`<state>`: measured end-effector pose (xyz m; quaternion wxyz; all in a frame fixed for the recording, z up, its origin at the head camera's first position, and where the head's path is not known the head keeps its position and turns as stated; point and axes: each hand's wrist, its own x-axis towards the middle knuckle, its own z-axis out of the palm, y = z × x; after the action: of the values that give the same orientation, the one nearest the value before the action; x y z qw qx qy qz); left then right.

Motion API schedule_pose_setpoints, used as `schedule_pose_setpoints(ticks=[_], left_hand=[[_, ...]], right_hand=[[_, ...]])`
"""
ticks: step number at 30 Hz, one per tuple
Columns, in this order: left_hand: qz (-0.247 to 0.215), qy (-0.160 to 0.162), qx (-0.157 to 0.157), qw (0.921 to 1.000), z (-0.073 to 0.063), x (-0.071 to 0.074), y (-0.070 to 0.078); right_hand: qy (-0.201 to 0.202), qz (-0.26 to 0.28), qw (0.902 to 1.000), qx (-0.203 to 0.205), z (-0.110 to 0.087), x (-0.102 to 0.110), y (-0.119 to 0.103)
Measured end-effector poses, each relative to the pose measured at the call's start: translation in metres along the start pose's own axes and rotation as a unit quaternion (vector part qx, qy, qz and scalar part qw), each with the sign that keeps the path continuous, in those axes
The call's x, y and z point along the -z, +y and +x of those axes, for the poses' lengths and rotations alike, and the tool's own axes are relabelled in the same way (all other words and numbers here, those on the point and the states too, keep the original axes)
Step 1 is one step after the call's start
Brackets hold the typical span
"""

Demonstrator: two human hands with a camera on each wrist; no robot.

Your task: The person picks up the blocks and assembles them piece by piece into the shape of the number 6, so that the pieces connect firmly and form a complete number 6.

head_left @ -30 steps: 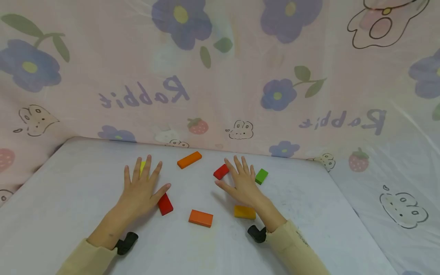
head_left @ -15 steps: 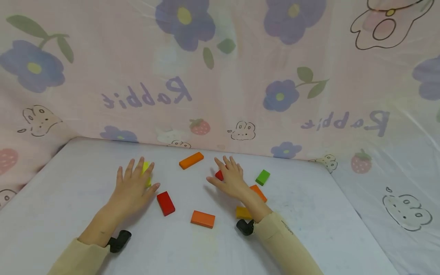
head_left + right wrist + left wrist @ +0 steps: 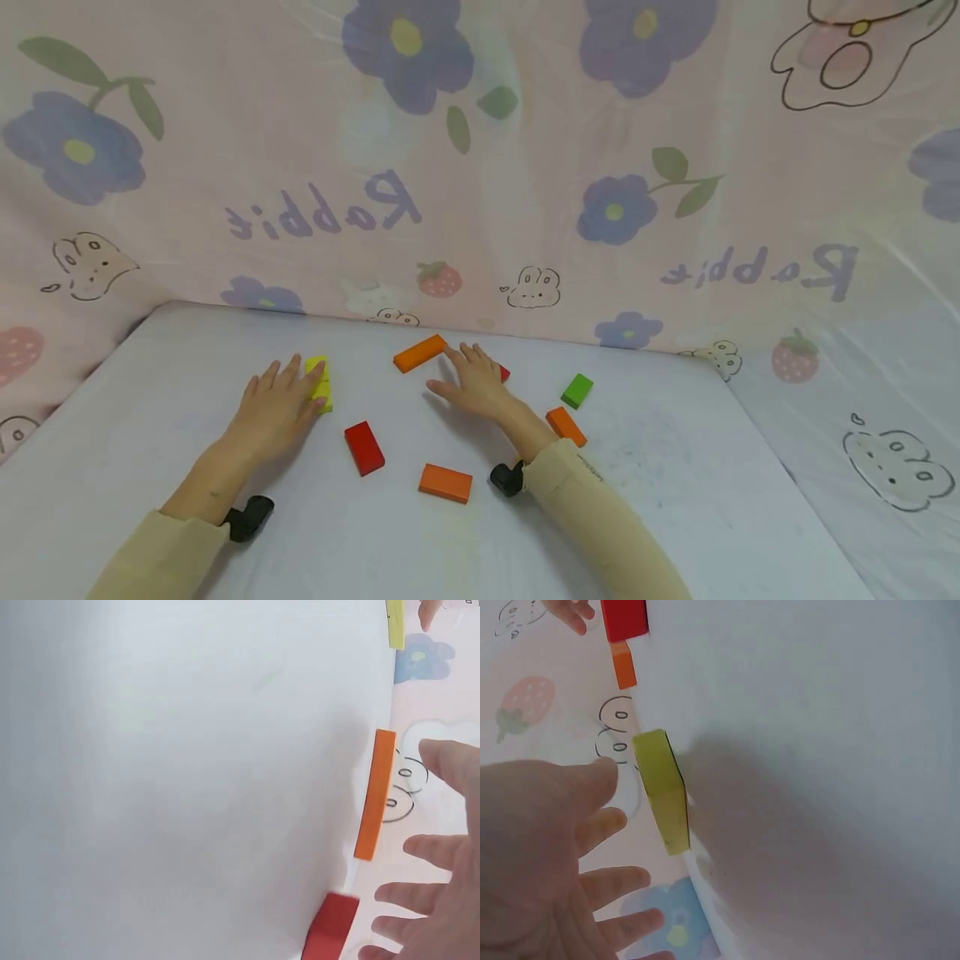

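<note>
My left hand (image 3: 270, 417) reaches over the table with its fingers apart, beside a yellow block (image 3: 319, 392). Thumb and index finger overlap that yellow block (image 3: 664, 791) in the head view, while the left wrist view shows a gap. Further right, my right hand (image 3: 476, 383) is spread with nothing in it. Its index fingertip appears near the end of a long orange block (image 3: 418, 354); the right wrist view shows the orange block (image 3: 375, 795) apart from the fingers. A red block (image 3: 505, 374) is partly hidden behind the right hand.
Another red block (image 3: 364, 448) and an orange block (image 3: 446, 483) lie nearer the front. To the right are a green block (image 3: 577, 391) and an orange block (image 3: 566, 427). A printed cloth (image 3: 480, 208) rises behind the white table (image 3: 337, 542).
The right hand has moved left, past the red block toward the back orange block, uncovering the orange block on the right. The left hand has drifted left and down, leaving the front red block uncovered.
</note>
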<state>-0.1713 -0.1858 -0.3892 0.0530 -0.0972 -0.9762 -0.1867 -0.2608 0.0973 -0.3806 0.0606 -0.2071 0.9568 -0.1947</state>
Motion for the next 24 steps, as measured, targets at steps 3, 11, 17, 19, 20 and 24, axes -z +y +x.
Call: schedule_pose_setpoints(ticks=[3, 11, 17, 19, 20, 24], left_hand=[[-0.002, -0.013, 0.008, 0.9999, 0.001, 0.0, -0.003], [0.005, -0.03, 0.026, 0.9992, 0.001, 0.002, -0.009], [0.0, -0.029, 0.028, 0.9992, 0.004, 0.001, -0.011], [0.0, -0.029, 0.029, 0.9992, 0.005, 0.0, -0.011], [0.0, -0.03, 0.03, 0.9991, 0.006, 0.0, -0.011], [0.002, -0.033, 0.036, 0.9988, 0.006, 0.002, -0.011]], right_hand=[[-0.003, 0.0, 0.9999, -0.012, 0.007, -0.002, -0.005], [0.003, 0.03, 0.999, -0.033, 0.026, -0.011, -0.017], [0.022, 0.017, 0.9975, -0.066, 0.038, -0.014, -0.018], [0.02, 0.016, 0.9968, -0.076, 0.04, -0.015, -0.019], [0.017, 0.016, 0.9964, -0.081, 0.042, -0.015, -0.019], [0.016, 0.026, 0.995, -0.095, 0.045, -0.016, -0.02]])
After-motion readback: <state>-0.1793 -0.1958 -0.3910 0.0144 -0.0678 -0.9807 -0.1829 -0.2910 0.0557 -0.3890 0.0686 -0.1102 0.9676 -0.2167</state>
